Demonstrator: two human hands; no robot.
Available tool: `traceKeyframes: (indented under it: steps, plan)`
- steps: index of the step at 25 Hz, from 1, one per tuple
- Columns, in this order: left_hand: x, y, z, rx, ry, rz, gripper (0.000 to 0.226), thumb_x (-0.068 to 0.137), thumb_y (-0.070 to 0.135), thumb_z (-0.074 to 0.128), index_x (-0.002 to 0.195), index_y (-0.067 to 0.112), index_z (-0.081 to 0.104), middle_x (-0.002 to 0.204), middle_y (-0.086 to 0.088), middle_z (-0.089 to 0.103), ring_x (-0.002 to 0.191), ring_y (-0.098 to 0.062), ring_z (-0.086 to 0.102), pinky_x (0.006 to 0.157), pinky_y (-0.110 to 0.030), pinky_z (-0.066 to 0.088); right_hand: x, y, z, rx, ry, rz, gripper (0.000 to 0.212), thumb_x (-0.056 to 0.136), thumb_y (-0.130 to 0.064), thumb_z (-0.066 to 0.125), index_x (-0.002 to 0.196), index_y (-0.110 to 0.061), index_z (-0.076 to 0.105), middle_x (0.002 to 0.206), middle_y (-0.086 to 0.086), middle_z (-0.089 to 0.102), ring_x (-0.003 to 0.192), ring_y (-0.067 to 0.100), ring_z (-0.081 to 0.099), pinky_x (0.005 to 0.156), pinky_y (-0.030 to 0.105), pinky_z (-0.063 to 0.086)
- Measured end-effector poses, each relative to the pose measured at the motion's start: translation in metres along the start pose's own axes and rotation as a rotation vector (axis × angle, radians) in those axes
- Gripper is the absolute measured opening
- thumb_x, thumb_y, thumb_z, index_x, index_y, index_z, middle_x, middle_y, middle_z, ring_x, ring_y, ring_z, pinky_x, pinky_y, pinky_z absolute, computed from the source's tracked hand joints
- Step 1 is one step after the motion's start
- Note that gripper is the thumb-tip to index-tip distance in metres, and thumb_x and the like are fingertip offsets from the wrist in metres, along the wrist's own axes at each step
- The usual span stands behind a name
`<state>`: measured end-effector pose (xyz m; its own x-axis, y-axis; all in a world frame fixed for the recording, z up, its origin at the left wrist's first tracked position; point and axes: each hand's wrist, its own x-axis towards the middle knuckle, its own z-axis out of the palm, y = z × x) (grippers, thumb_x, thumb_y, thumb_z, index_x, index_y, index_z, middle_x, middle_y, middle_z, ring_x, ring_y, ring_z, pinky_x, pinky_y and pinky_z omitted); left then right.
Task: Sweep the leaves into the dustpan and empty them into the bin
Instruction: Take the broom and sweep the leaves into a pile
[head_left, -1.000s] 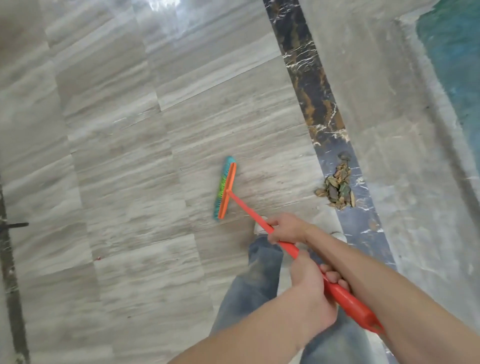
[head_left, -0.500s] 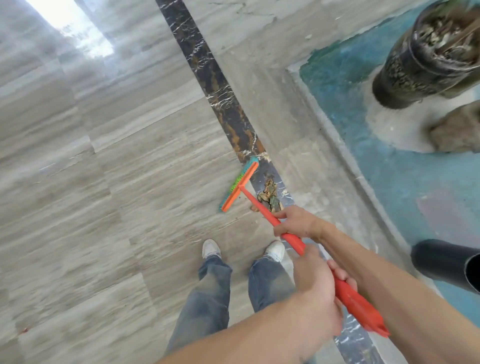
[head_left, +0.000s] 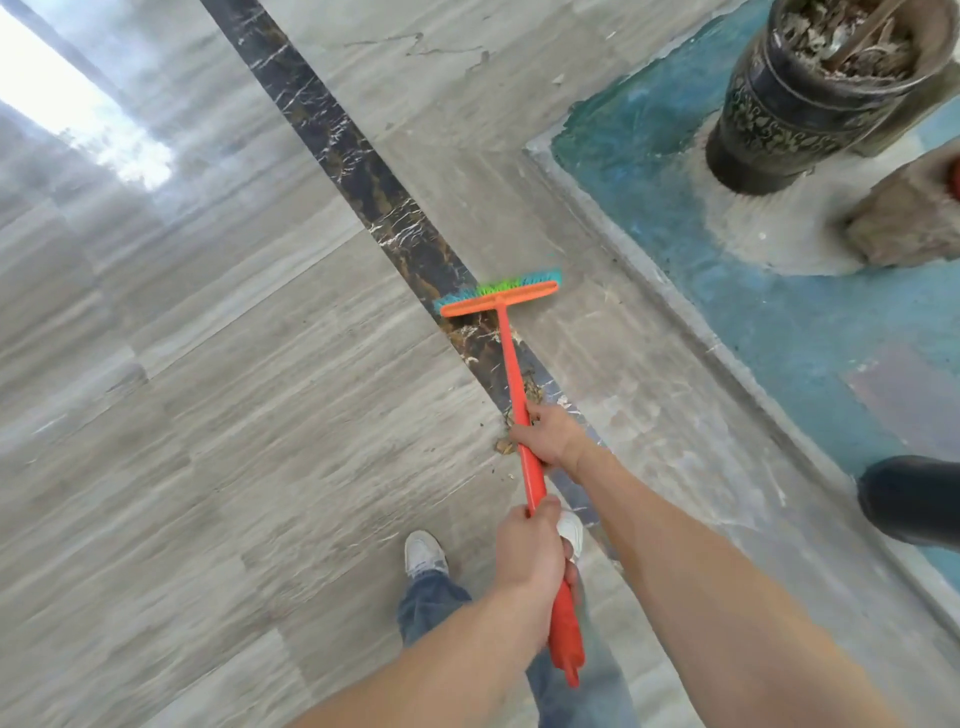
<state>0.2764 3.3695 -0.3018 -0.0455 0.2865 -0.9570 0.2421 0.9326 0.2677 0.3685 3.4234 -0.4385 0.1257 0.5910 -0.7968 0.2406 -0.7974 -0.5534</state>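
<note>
Stage: sweeping only; no dustpan in view, nothing gathered into one, emptying not yet begun.
Leaves (head_left: 531, 391): small brown heap on the dark marble strip (head_left: 353, 156) of the floor (head_left: 208, 415), mostly hidden behind the broom handle and the forward grip; a few scraps just left of that grip.
Broom (head_left: 511, 364): orange handle, orange head with blue and green bristles, head set down beyond the heap, crosswise to the strip.
Right hand (head_left: 549, 434): forward grip, wrapped tight round the handle at mid-length, fingers closed on it.
Left hand (head_left: 532, 556): rear grip, fisted round the handle near its top end, closed on it.
Leaves relative to grip: directly under and just ahead of the forward grip, between it and the broom head; well ahead of the rear grip.
Bin: dark rounded object (head_left: 914, 499) at the right edge, right of both grips; possibly the bin, cannot tell.
Other: patterned dark planter (head_left: 795, 114) with dry litter, far ahead and right of the grips, on the blue-painted area.
Left to do: likely draw the heap together, fetch a dustpan, load it, tip into the bin.
</note>
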Motion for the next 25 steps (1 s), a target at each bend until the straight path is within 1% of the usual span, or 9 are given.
traceKeyframes:
  steps: [3,6,8,11,13,15,20,23,25]
  plan:
    - [0.017,-0.078,-0.022,0.166,0.020,0.001,0.019,0.097,0.027,0.046,0.094,0.010,0.054,0.060,-0.010,0.048,0.038,-0.022,0.042,0.044,-0.028,0.037,-0.029,0.032,0.037,-0.046,-0.023,0.068,0.020,0.087,-0.018,0.057,0.105,-0.009,0.055,0.075,0.007,0.056,0.063,0.022,0.057,0.048,0.030,0.052]
    - [-0.008,-0.117,-0.036,0.257,-0.012,-0.016,0.021,0.097,0.022,0.046,0.102,0.005,0.058,0.078,-0.028,0.057,0.055,-0.027,0.048,0.059,-0.037,0.041,-0.085,0.048,0.061,-0.116,-0.067,0.117,0.027,0.089,-0.022,0.055,0.111,-0.007,0.054,0.086,0.009,0.057,0.073,0.025,0.061,0.057,0.035,0.056]
    - [-0.034,-0.133,-0.051,0.210,-0.037,-0.065,0.025,0.094,0.018,0.053,0.101,-0.005,0.060,0.081,-0.033,0.060,0.059,-0.030,0.055,0.062,-0.038,0.043,-0.119,0.050,0.070,-0.090,-0.076,0.158,0.017,0.088,-0.022,0.055,0.099,-0.008,0.053,0.082,0.005,0.055,0.068,0.022,0.061,0.050,0.031,0.054]
    - [-0.064,-0.129,-0.061,0.173,-0.026,-0.078,0.048,0.076,0.025,0.061,0.107,-0.013,0.061,0.108,-0.040,0.061,0.098,-0.046,0.063,0.086,-0.048,0.048,-0.157,0.040,0.075,-0.053,-0.061,0.166,0.012,0.085,-0.020,0.054,0.083,-0.010,0.048,0.076,0.006,0.056,0.059,0.017,0.057,0.049,0.026,0.049]
    - [-0.075,-0.126,-0.064,0.216,-0.045,-0.057,0.043,0.071,0.027,0.063,0.099,-0.006,0.064,0.088,-0.032,0.064,0.082,-0.038,0.066,0.075,-0.042,0.050,-0.166,0.034,0.069,0.008,-0.024,0.152,0.017,0.083,-0.018,0.055,0.087,-0.002,0.053,0.076,0.010,0.057,0.058,0.019,0.058,0.047,0.024,0.047]
    - [-0.076,-0.125,-0.063,0.252,-0.036,0.028,0.021,0.086,0.025,0.060,0.090,0.005,0.061,0.066,-0.020,0.055,0.055,-0.028,0.054,0.059,-0.032,0.042,-0.167,0.032,0.059,0.078,0.028,0.148,0.026,0.082,-0.016,0.056,0.098,0.005,0.056,0.073,0.011,0.057,0.054,0.018,0.057,0.044,0.023,0.045]
    - [-0.039,-0.088,-0.041,0.409,-0.120,0.148,0.018,0.096,0.026,0.043,0.089,0.013,0.053,0.060,-0.008,0.049,0.032,-0.017,0.045,0.034,-0.021,0.035,-0.120,0.040,0.025,0.184,0.178,0.218,0.026,0.087,-0.011,0.053,0.110,0.003,0.056,0.077,0.010,0.058,0.059,0.021,0.057,0.048,0.028,0.051]
    - [-0.020,-0.093,-0.059,0.495,-0.205,0.142,0.018,0.095,0.025,0.045,0.083,0.014,0.053,0.057,-0.007,0.050,0.035,-0.020,0.045,0.041,-0.023,0.036,-0.104,0.053,0.039,0.151,0.158,0.268,0.014,0.089,-0.014,0.053,0.099,-0.004,0.055,0.085,0.011,0.062,0.081,0.033,0.069,0.069,0.044,0.060]
    - [-0.016,-0.105,-0.081,0.641,-0.178,0.091,0.020,0.096,0.025,0.046,0.079,0.016,0.052,0.066,-0.011,0.059,0.049,-0.023,0.053,0.051,-0.029,0.044,-0.111,0.060,0.067,0.155,0.112,0.291,0.010,0.088,-0.017,0.054,0.091,-0.007,0.052,0.083,0.010,0.063,0.083,0.035,0.070,0.069,0.043,0.060]
